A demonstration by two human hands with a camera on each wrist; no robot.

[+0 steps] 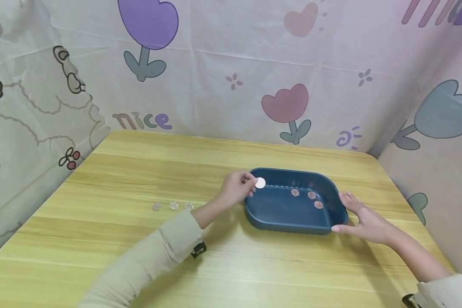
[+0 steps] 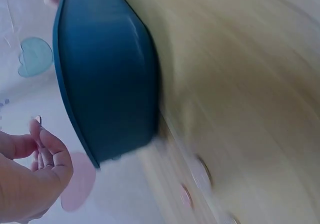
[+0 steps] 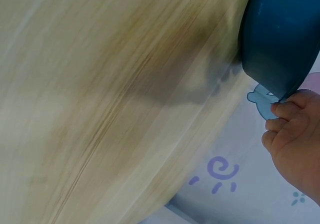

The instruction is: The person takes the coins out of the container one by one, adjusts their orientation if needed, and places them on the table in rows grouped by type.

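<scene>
A printed cloth backdrop (image 1: 215, 64) rises behind a wood-grain table (image 1: 254, 273), and there I have the blue tray (image 1: 285, 227), right of centre, long axis running side to side. Here's the relation I'm watching: the left hand (image 1: 235, 188) hangs at the tray's left end, pinching a bright coin (image 1: 260, 183) between thumb and fingers, with the tray's floor below and to the right of that pinch. The right hand (image 1: 365, 222) grips the opposite end, thumb and fingers astride the near corner, so the left is clearly nearer the coin. Three loose coins (image 1: 311, 195) lie inside, over in the right half, while a row of coins (image 1: 173, 205) lies on the table to the left.

Now the wrist feeds! The head view leaves me guessing at height; the left wrist settles it, the coin edge-on, up beyond the rim and apart from it. The right wrist shows fingers meeting the rim, thumb out of sight.
</scene>
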